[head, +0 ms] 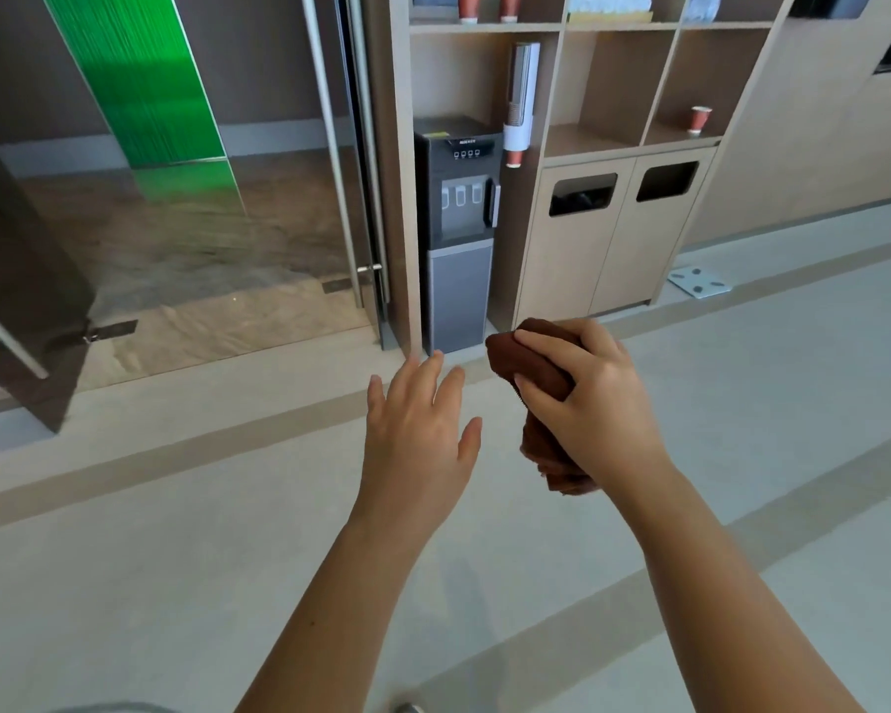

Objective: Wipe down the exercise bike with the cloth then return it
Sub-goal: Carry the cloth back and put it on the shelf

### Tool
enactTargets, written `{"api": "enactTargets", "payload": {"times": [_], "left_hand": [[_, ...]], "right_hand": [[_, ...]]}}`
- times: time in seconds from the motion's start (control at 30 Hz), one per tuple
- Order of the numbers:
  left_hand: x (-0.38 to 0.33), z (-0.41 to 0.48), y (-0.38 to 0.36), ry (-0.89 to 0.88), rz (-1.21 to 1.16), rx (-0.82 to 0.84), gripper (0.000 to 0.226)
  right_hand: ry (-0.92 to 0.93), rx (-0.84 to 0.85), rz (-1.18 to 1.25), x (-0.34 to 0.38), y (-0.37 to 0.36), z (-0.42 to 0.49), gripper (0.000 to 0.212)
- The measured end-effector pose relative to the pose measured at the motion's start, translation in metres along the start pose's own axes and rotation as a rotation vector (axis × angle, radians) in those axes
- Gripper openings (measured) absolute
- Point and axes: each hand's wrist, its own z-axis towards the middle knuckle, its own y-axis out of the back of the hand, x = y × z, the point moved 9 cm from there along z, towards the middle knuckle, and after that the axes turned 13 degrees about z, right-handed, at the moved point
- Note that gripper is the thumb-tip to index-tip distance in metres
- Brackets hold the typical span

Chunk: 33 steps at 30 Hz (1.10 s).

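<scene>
Two hands: right hand (595,403) fingers grip brown cloth (533,373); left hand (417,434) fingers spread, apart.

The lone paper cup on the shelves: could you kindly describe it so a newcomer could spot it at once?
Find the wooden shelf unit beside the dark water dispenser. Above its two bin openings, look in the rightmost open cubby. The red paper cup stands there alone on the shelf, unlike the cups hanging in the wall tube.
</scene>
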Motion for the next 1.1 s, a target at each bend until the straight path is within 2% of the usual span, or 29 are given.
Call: {"api": "enactTargets", "payload": {"times": [0.17,0.4,0.63,0.8,1.1], "left_hand": [[0.04,0.1,-0.016,0.015,-0.003,-0.013,0.052],[0.05,0.215,-0.064,-0.02,-0.017,0.021,0.05],[0.023,0.376,-0.095,-0.09,0.005,-0.11,0.045],[0.008,0.499,-0.096,-0.072,-0.001,-0.209,0.046],[0.035,0.668,-0.114,-0.023,-0.014,-0.29,0.046]], "right_hand": [[0.001,0.002,0.002,-0.02,-0.048,0.094,0.036],[-0.05,-0.019,0.011,-0.09,-0.086,0.2,0.037],[-0.024,-0.095,0.026,-0.181,-0.092,0.339,0.036],[0.038,-0.099,0.014,-0.227,-0.091,0.449,0.034],[0.124,-0.085,0.005,-0.275,-0.128,0.612,0.036]]}}
